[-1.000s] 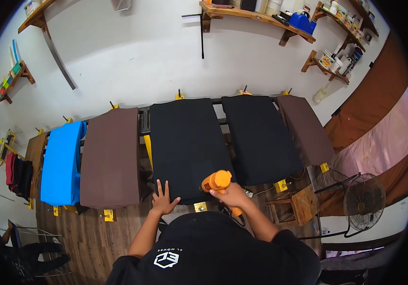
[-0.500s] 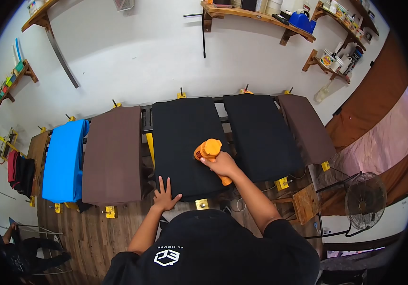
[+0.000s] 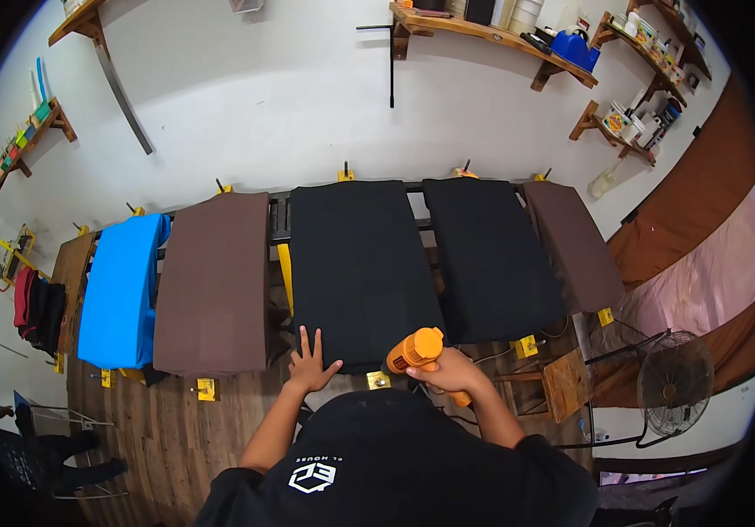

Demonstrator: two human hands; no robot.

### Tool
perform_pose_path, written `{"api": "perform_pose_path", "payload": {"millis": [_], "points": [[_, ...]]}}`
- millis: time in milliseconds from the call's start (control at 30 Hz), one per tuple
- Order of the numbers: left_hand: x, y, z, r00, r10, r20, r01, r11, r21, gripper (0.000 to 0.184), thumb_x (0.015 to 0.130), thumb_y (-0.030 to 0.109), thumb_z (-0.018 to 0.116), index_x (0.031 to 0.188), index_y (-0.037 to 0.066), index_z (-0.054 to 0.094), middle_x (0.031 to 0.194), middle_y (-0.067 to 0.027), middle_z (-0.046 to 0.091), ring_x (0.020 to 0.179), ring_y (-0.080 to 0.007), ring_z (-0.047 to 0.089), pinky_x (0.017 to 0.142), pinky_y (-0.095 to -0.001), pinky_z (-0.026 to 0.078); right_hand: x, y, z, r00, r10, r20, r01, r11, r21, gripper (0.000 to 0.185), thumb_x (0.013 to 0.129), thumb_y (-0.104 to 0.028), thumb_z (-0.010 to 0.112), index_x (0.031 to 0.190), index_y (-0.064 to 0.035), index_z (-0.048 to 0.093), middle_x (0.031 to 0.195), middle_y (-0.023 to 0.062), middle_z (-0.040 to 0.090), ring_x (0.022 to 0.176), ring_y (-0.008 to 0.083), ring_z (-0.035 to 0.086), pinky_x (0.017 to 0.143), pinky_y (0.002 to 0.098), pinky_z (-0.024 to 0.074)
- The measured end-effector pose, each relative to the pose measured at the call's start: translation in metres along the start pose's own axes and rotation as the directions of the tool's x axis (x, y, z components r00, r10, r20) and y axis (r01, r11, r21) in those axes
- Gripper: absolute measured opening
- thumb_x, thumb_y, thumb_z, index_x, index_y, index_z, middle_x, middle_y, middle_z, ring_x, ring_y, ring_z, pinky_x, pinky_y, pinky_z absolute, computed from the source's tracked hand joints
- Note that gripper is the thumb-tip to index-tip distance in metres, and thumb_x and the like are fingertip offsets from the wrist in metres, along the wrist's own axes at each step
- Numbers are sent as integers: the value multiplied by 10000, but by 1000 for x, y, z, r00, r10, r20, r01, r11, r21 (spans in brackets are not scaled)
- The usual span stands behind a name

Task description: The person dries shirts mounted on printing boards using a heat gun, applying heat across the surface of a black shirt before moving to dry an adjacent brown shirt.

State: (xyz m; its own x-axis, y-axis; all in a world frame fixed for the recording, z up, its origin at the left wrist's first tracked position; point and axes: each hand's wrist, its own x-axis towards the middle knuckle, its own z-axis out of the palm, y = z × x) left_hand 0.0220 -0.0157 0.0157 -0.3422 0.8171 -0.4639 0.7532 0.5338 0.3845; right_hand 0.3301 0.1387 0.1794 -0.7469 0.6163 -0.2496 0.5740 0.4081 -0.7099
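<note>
In my right hand point(image 3: 452, 371) is an orange heat gun point(image 3: 416, 350), its fingers wrapped round the handle. The gun is over the lower right corner of a black T-shirt point(image 3: 361, 263), which is stretched over a board. My left hand point(image 3: 311, 362) lies with spread fingers on the lower left edge of that same shirt. Just below the shirt's near edge, between my two hands, sits a yellow bracket with a bolt point(image 3: 378, 380).
More boards in a row carry a blue shirt point(image 3: 118, 290), a brown shirt point(image 3: 212, 281), another black shirt point(image 3: 491, 263) and a second brown one point(image 3: 573, 246). A fan point(image 3: 674, 383) and a wooden stool point(image 3: 563, 386) stand right. Another person point(image 3: 52, 452) is at lower left.
My right hand has brought the heat gun from the shirt's middle down and right to its near corner. The left hand stays at the lower left edge. The view has shifted slightly.
</note>
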Motion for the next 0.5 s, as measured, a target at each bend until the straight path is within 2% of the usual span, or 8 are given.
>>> {"api": "perform_pose_path", "payload": {"millis": [67,167,233,267,333,367,500], "points": [[0,0,0,1000,2,-6,-2,1000,-2,1128,967,761,568,1749,252,-67,1790,-147,-245,1445,-586,370,1148,-673,388,6,-2,-2,973,195,126,-208,974,93,476,966,-555,729,1113,-102,744,758,56,731,741,230,747,735,386,576],[0,1,0,1000,-2,5,1,1000,19,1134,964,765,567,1749,253,-71,1788,-152,-251,1439,-587,375,1148,-669,387,29,-8,-9,975,188,119,-198,977,80,451,963,-545,730,1023,-98,741,686,32,701,684,209,728,706,382,566],[2,0,0,1000,-6,13,6,1000,27,1139,962,770,566,1748,252,-75,1785,-158,-256,1434,-588,378,1150,-669,385,53,-14,-14,981,184,66,-187,982,30,480,952,-557,732,1086,-97,754,806,90,762,803,275,770,778,416,586],[2,-1,1,1000,-2,16,2,999,33,1139,962,770,566,1748,252,-75,1785,-158,-256,1434,-588,378,1150,-669,385,66,-13,-8,992,89,-86,-91,996,-13,525,945,-573,726,1166,-99,765,1002,160,798,997,361,770,892,464,590],[3,-2,2,1000,-3,10,3,1000,21,1141,963,770,564,1747,250,-79,1784,-164,-257,1431,-587,382,1145,-668,390,92,-19,-11,978,159,-138,-161,987,1,566,942,-591,718,1223,-102,764,1151,197,781,1138,410,723,980,494,571],[3,-1,2,1000,-1,9,1,1000,25,1141,963,770,564,1747,250,-79,1784,-164,-257,1431,-587,382,1145,-668,390,103,-22,-16,976,140,-166,-152,987,-57,588,936,-618,714,1222,-107,771,1129,195,787,1113,399,735,969,488,577],[3,-2,2,1000,-2,8,2,1000,29,1142,962,773,563,1747,250,-80,1782,-167,-260,1424,-584,390,1132,-664,405,134,-24,-21,968,230,-105,-240,966,-101,627,934,-646,706,1238,-102,773,1138,209,785,1119,395,739,970,486,578]]}}
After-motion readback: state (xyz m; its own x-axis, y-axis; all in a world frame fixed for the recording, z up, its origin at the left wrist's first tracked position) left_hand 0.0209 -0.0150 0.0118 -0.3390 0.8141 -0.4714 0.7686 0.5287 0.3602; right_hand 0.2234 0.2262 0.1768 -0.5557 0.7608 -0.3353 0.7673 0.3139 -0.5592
